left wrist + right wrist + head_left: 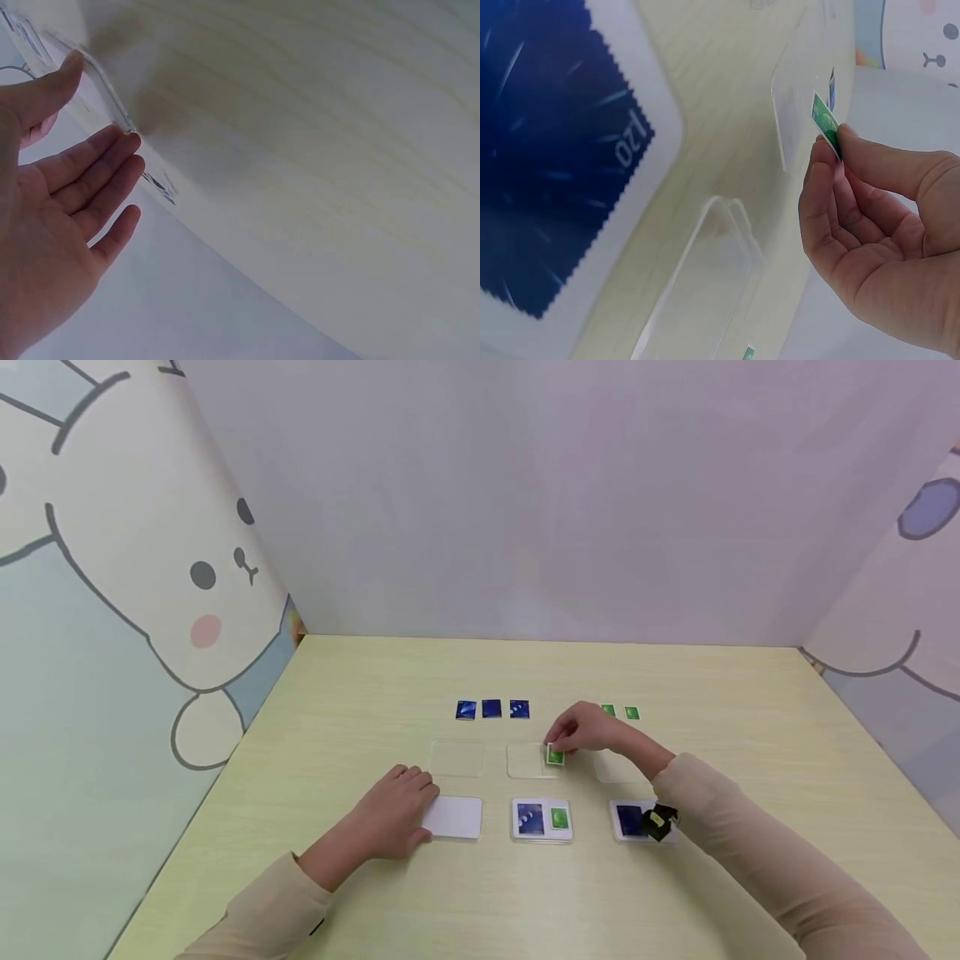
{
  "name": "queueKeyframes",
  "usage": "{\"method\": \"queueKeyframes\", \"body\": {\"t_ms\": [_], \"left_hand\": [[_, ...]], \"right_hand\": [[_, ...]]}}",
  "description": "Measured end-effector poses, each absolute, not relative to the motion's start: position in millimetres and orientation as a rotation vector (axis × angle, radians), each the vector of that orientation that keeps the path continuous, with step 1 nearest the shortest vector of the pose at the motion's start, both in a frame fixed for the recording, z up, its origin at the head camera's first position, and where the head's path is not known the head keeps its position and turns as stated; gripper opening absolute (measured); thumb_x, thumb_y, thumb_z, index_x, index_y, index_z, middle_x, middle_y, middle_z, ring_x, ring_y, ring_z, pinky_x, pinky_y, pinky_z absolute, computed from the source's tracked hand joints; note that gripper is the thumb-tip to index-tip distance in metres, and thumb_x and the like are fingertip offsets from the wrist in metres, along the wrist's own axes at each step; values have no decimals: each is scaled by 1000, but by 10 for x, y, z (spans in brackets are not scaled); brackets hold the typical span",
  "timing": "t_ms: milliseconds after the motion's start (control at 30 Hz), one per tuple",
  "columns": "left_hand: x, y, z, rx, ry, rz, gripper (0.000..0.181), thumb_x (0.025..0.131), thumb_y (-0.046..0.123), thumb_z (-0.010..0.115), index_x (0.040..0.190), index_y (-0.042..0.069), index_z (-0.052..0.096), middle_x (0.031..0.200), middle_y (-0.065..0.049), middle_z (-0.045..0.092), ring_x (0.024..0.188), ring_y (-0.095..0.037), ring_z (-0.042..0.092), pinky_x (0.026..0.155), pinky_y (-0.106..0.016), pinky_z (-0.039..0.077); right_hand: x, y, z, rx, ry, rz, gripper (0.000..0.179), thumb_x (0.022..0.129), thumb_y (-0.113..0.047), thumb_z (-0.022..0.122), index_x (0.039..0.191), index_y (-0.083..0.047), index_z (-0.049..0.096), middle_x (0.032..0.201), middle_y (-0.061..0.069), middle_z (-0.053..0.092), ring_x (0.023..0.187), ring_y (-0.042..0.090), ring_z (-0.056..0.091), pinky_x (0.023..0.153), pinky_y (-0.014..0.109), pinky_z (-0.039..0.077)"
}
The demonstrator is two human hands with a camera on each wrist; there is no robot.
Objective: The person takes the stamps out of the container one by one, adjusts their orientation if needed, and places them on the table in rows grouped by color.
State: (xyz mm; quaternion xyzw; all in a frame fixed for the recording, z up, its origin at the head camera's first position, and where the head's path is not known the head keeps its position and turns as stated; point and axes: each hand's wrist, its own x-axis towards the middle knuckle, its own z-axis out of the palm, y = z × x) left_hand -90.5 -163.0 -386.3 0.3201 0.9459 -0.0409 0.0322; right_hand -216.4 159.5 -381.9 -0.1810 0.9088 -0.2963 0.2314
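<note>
Right hand [585,728]: grip narrow, thumb and finger pinching a green stamp [555,754], centre of frame, over the right edge of the middle clear cover [525,760]. Can't tell if stamp and cover touch. Right wrist view: stamp tilted, held by one end.

Left hand [397,810]: grip wide, fingers nearly straight, touching the left end of a blank white card [453,817], lower centre-left.

Middle card [547,818], lower centre: blue stamp plus green one. Right card [632,838]: blue stamp, rest partly behind black wrist gear [658,822].

Three blue stamps [491,708] upper centre, near each other; two green stamps [632,712] right of them, one part-covered by the right hand.

Clearance: wide bare tabletop [375,693] left and right; back edge well beyond the stamps. Right forearm crosses the right clear cover [615,768], tight there.
</note>
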Motion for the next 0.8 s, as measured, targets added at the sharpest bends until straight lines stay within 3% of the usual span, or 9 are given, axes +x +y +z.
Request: {"method": "queueKeyframes", "body": {"t_ms": [800], "left_hand": [[-898, -1636, -3873, 1005, 2928, -140, 47, 80, 39, 76, 111, 6, 64, 107, -5, 65, 99, -20, 55, 95, -39, 45]], "right_hand": [[-2329, 1781, -3795, -459, 2534, -802, 15, 89, -9, 68, 100, -1, 74, 85, 7, 73, 72, 9, 61, 70, 25, 54]]}}
